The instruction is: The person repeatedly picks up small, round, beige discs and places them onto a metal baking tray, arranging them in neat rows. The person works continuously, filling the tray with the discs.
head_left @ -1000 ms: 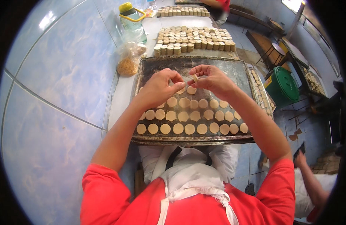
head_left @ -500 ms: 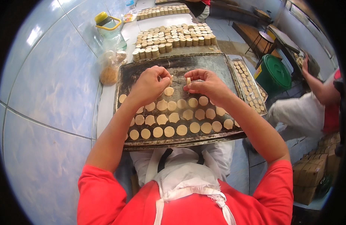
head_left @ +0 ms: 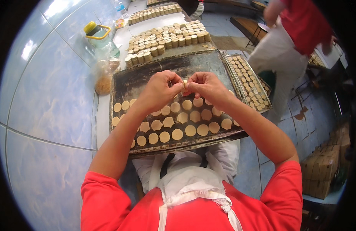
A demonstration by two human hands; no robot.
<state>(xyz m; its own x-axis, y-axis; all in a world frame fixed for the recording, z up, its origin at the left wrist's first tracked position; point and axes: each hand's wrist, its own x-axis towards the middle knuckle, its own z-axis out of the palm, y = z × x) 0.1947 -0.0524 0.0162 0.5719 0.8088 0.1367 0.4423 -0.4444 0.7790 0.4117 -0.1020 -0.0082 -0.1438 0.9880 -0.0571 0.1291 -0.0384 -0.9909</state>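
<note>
Over a dark, worn baking tray (head_left: 135, 81), my two hands meet at a small pale stack of dough rounds (head_left: 185, 85). My left hand (head_left: 161, 87) pinches its left side with thumb and fingers. From the other side my right hand (head_left: 207, 87) pinches the same stack with bent fingers. Fingertips partly cover it, so how many rounds it has cannot be made out. Below the hands, flat dough rounds (head_left: 177, 134) lie in rows on the tray, some with ragged edges. My forearms hide parts of these rows.
Behind the tray stand many short stacks of rounds (head_left: 166, 40). A yellow-lidded jug (head_left: 100, 38) and a plastic bag (head_left: 104, 82) stand by the tiled wall at left. Another filled tray (head_left: 249, 82) lies to the right. A person in red (head_left: 297, 34) passes beyond it.
My hands, apart before, have come together at the small stack. The person at right now stands nearer the far side, in front of the green bin. My view has shifted slightly.
</note>
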